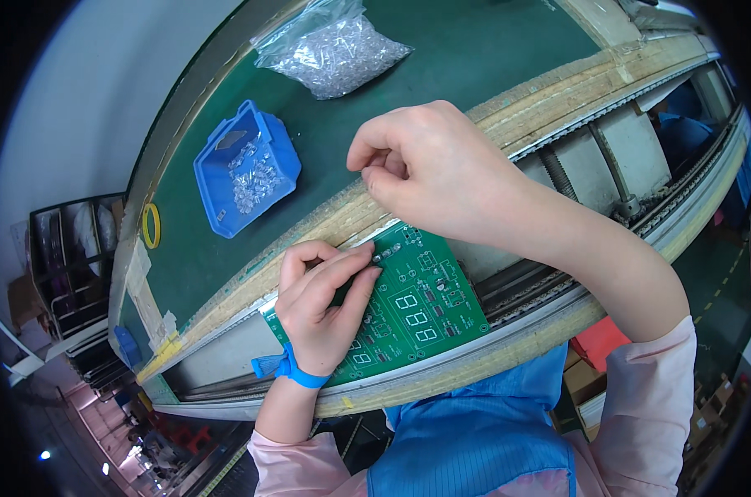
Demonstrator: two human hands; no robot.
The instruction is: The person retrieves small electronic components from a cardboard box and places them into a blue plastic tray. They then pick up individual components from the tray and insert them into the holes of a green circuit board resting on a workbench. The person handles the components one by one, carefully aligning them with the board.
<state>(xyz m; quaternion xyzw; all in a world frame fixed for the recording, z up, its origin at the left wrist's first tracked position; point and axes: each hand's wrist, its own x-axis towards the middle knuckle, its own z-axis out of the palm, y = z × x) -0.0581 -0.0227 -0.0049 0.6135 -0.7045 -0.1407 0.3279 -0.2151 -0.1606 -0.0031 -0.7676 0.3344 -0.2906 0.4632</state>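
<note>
A green circuit board (429,311) with white printed outlines and small parts lies on the rail at the near side of the bench. My left hand (321,302), a blue band round its wrist, rests over the board's left part. Its thumb and fingertips close near a row of small parts at the far edge; what they hold, if anything, is too small to name. Above the board's far edge hovers my right hand (433,166), thumb and fingers curled into a pinch. Whatever lies between those fingertips is hidden. Farther left, a blue bin (288,157) contains small clear pieces (253,178).
A clear plastic bag (338,54) full of small clear pieces lies on the green bench top (483,50). A yellow tape ring (151,225) is at the left edge. Wooden strips (557,91) border the rail, with a chain and a threaded rod (557,172) on the right.
</note>
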